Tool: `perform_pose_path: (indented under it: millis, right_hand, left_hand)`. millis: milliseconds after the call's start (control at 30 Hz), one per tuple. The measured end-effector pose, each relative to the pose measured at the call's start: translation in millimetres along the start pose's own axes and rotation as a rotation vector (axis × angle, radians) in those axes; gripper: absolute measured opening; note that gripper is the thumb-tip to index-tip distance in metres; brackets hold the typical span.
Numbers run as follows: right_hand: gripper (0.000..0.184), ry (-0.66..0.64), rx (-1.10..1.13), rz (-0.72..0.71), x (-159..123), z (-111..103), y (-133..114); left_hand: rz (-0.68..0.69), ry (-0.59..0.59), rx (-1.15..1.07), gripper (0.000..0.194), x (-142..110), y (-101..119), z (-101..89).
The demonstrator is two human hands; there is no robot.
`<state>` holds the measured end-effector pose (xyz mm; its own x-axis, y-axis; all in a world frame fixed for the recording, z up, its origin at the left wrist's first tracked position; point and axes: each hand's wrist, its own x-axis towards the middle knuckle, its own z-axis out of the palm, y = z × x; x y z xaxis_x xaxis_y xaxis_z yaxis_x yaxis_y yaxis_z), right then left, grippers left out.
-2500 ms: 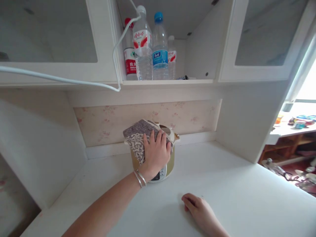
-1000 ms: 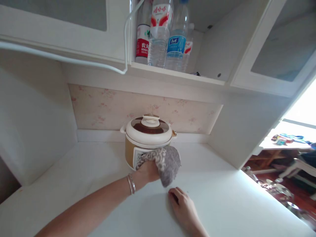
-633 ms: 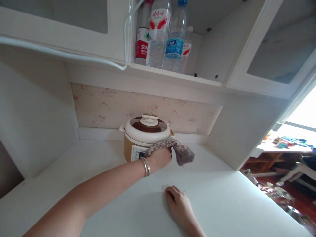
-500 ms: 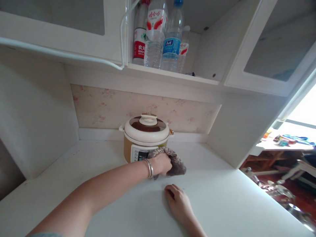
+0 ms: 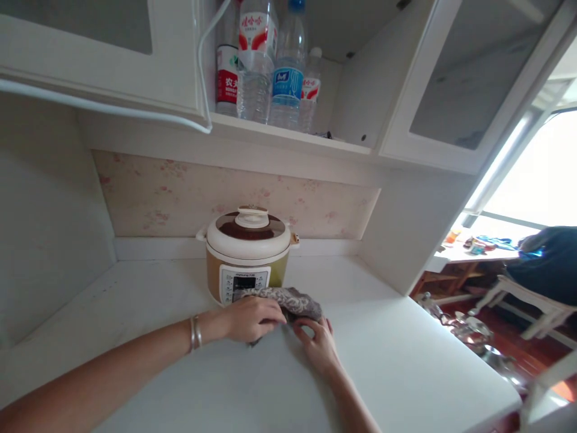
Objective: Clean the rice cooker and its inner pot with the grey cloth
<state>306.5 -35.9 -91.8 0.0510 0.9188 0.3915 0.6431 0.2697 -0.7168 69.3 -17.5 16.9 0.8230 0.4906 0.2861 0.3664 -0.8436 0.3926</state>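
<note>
A grey-brown patterned cloth [image 5: 297, 302] is bunched up just in front of an electric pressure cooker [image 5: 246, 243] with a cream lid and a control panel. My left hand [image 5: 255, 317], with silver bangles at its wrist, is closed on the cloth's left part. Beside it, my right hand [image 5: 315, 337] pinches the near right edge of the cloth between thumb and fingers. Both hands are low over the white countertop [image 5: 252, 385], and the cloth covers the panel's lower right corner.
Overhead, an open cabinet shelf [image 5: 293, 133] holds several plastic bottles [image 5: 256, 66]. A white cable [image 5: 135, 114] hangs along the cabinet's underside. To the right, past the counter's edge, shiny metal items [image 5: 469, 328] and a white chair [image 5: 527, 300] stand on the floor.
My left hand has moved left and nearer, its fist loosening on the cloth. The right hand has come forward and taken hold of the cloth's edge. The view has turned rightward.
</note>
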Motion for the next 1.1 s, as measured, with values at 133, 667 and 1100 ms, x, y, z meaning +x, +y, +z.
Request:
perform_pose_path:
  millis: [133, 667, 1100]
  right_hand:
    - [0.032, -0.027, 0.201, -0.015, -3.0, 2.0, -8.1]
    - [0.056, 0.233, 0.55, 0.664, -40.2, -117.9, 43.2]
    - [0.06, 0.666, 0.047, 0.76, -89.7, -134.8, 56.0]
  left_hand:
    - [-0.302, 0.416, -0.18, 0.034, -61.1, -14.4, -13.9]
    - [-0.789, 0.921, -0.874, 0.053, -90.2, -134.7, -40.7]
    - [-0.726, 0.904, -0.902, 0.05, -40.4, -121.6, -9.2]
